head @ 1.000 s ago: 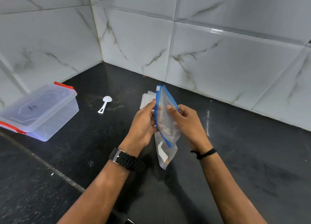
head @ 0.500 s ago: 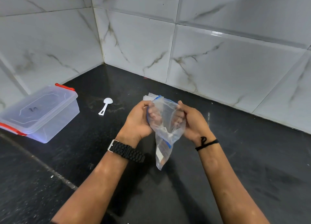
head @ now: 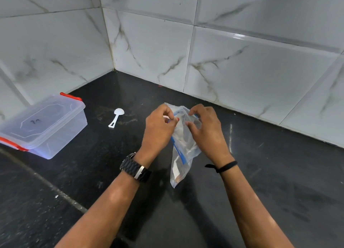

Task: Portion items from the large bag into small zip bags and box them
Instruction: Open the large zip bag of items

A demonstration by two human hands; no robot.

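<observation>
A clear large zip bag [head: 181, 154] with a blue zip strip hangs above the black counter, crumpled, with pale contents low inside. My left hand [head: 158, 130] pinches its top edge at the left. My right hand [head: 205, 130] pinches the top edge at the right with curled fingers. A clear plastic box [head: 55, 136] with red clips and its lid on sits at the far left. A stack of small zip bags lies behind my hands, almost hidden.
A white plastic scoop [head: 116, 117] lies on the black counter [head: 270, 173] between the box and my hands. White marble-look tiled walls [head: 242, 61] close off the back and left, meeting in a corner.
The bag's mouth was pulled wide half a second ago; now my hands have come closer together at its top edge and the bag hangs more collapsed.
</observation>
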